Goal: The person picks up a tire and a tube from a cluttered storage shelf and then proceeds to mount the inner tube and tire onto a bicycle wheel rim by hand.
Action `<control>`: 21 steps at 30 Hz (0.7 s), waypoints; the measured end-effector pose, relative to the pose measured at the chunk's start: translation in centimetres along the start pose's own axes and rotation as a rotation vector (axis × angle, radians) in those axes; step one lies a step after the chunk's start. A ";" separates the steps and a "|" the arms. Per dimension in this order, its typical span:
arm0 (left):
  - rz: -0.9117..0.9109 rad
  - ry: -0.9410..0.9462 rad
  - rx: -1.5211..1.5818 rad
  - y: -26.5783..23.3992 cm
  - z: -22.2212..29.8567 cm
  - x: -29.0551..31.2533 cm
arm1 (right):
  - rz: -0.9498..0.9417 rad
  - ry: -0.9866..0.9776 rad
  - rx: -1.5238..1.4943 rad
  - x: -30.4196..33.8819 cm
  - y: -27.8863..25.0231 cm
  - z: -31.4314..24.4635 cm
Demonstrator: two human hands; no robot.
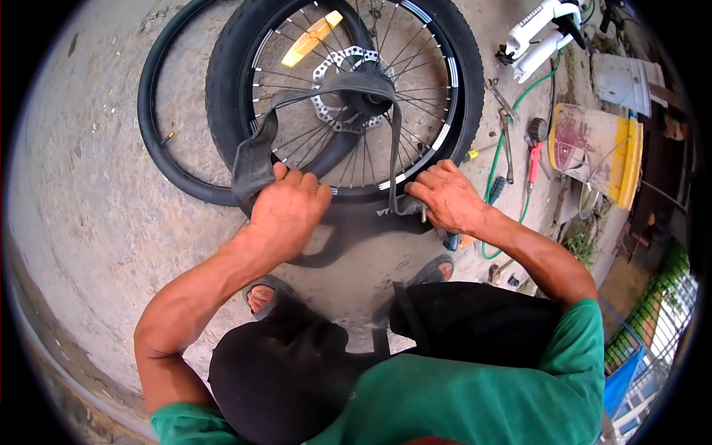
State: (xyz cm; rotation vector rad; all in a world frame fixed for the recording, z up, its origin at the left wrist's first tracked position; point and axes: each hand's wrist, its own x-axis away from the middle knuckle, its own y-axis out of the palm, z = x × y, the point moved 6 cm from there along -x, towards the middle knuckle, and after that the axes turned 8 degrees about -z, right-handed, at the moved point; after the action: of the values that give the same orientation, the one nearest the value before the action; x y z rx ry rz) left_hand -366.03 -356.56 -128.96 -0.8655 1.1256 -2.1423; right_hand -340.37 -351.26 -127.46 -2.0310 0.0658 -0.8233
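A spoked bicycle wheel [454,81] with a black tyre [225,89] lies on the concrete in front of me, its disc brake rotor [320,78] facing up. Draped across the hub and spokes is a limp, flattened inner tube [254,163]. My left hand [289,208] is closed around the tube at the wheel's near left edge. At the near right edge my right hand [449,199] grips another stretch of it, a metal valve stem [424,215] showing beside the fingers. Between my hands a blurred black loop sags toward my feet.
A rounder, fuller inner tube [150,111] lies partly under the wheel at left. To the right are spanners [508,148], a wire brush with a red handle [534,159], a green hose [486,245], a white fork [538,33] and a tipped yellow-rimmed bucket [593,152].
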 end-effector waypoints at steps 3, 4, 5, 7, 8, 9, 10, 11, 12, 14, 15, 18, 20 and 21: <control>0.058 0.028 0.010 1.7 1.2 0.3 | 0.082 -0.115 -0.009 0.1 0.1 -0.8; 0.094 0.020 0.031 1.9 1.6 0.1 | 0.066 -0.131 -0.027 0.0 0.7 -1.1; 0.131 0.012 0.052 2.1 1.8 0.1 | 0.050 -0.147 -0.044 -0.1 1.0 -1.4; 0.134 0.011 0.045 2.4 1.7 0.0 | 0.042 -0.141 -0.052 -0.4 1.2 -1.7; 0.126 0.002 0.072 2.4 1.6 0.1 | 0.062 -0.130 -0.071 -0.5 1.3 -1.7; 0.118 -0.007 0.098 2.4 1.5 0.1 | 0.082 -0.119 -0.090 -0.5 1.3 -1.7; 0.120 -0.009 0.098 2.5 1.5 0.0 | 0.081 -0.120 -0.088 -0.5 1.6 -1.7; 0.122 -0.011 0.091 2.8 1.6 0.0 | 0.069 -0.103 -0.080 -0.5 2.1 -1.7; 0.123 -0.012 0.085 2.9 1.6 0.0 | 0.056 -0.085 -0.072 -0.6 2.3 -1.6; 0.096 -0.023 0.098 2.7 1.5 0.0 | 0.040 -0.080 -0.074 -0.6 2.3 -1.5; 0.070 -0.032 0.110 2.7 1.5 -0.1 | 0.025 -0.073 -0.074 -0.7 2.3 -1.4; 0.050 -0.033 0.134 2.9 1.3 0.1 | 0.050 -0.092 -0.047 -0.9 1.5 -1.6; 0.034 -0.033 0.138 2.6 1.2 0.0 | 0.021 -0.081 -0.065 -0.8 1.9 -1.4; 0.016 -0.033 0.143 2.4 1.2 0.0 | -0.008 -0.069 -0.085 -0.8 2.2 -1.4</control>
State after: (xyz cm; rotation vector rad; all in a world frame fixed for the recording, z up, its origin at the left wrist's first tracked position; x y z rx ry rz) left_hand -364.68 -358.30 -130.52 -0.8215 0.9472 -2.1576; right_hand -341.19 -353.24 -129.05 -2.1391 0.0547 -0.7657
